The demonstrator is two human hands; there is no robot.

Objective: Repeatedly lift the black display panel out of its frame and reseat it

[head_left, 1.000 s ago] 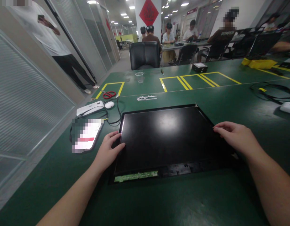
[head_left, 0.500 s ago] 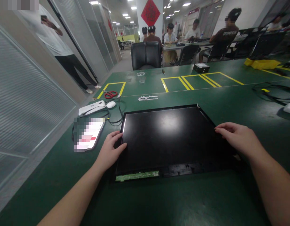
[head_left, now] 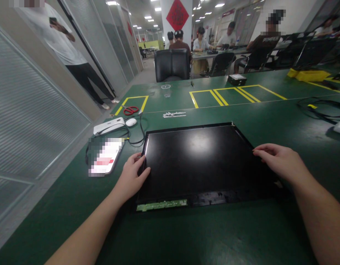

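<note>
A black LCD screen panel [head_left: 197,162] lies face up on the green table, with a green circuit strip [head_left: 162,205] along its near left edge. My left hand [head_left: 133,173] grips the panel's left side, thumb over the border and fingers at the outer edge. At the right side, my right hand [head_left: 280,160] pinches the panel's edge between thumb and fingertips. The fingers' undersides are hidden in both cases.
Left of the panel lie a lit phone [head_left: 107,156], a white device [head_left: 109,126], a white mouse [head_left: 131,122] and red scissors [head_left: 131,110]. Beyond it are white scraps [head_left: 174,115] and a clear cup [head_left: 166,91]. Black cables [head_left: 318,110] lie at right. Several people sit farther back.
Both hands stay at the panel's sides with almost no movement. The whole view has shifted very slightly.
</note>
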